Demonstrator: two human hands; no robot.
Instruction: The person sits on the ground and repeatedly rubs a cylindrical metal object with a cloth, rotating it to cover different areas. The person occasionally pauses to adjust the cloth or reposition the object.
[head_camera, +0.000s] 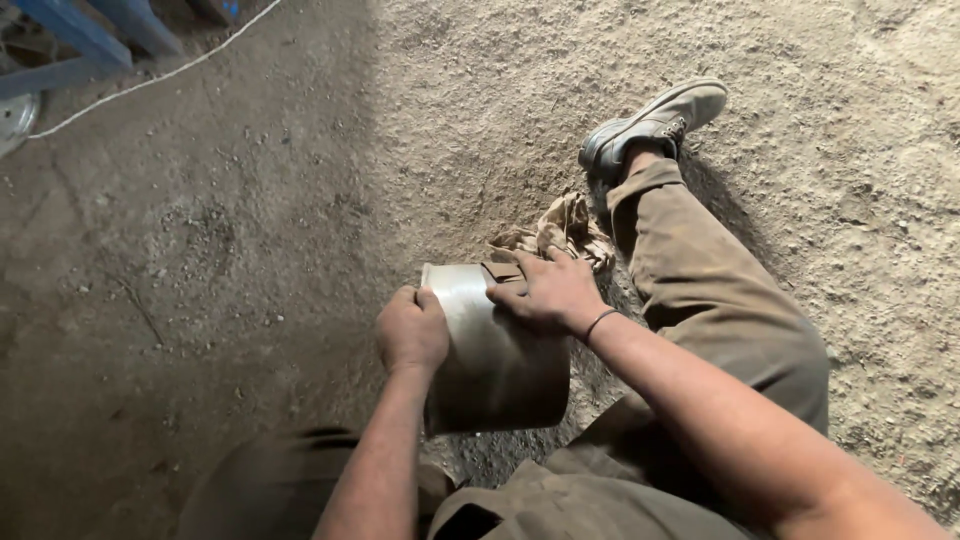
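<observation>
Because the metal pot (495, 350) lies on its side between the seated person's legs on the dirt floor (250, 230), its curved wall faces up within reach of both hands. The left hand (412, 330) is clenched around the pot's left edge, steadying it. The right hand (545, 293) presses flat, fingers spread, holding a brown scrap (502, 271) against the wall; a crumpled rag (560, 230) lies just beyond.
</observation>
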